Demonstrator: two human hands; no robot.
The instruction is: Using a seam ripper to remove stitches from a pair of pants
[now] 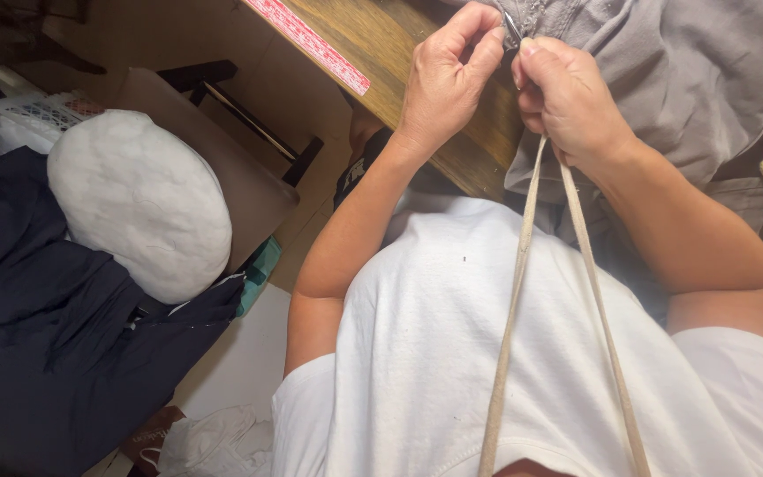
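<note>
1. Here, the left hand (445,79) pinches a small metal pin (511,25) at the grey garment (682,79).
2. The right hand (567,102) grips the beige drawstring (523,256), which hangs over the white shirt (452,353).

At twelve o'clock we see the beige drawstring cord (523,265) pinched up top, its two flat strands running taut down toward six o'clock, spreading slightly apart as they go. At one o'clock lies the grey garment (691,79), crumpled, draped over the table edge.
</note>
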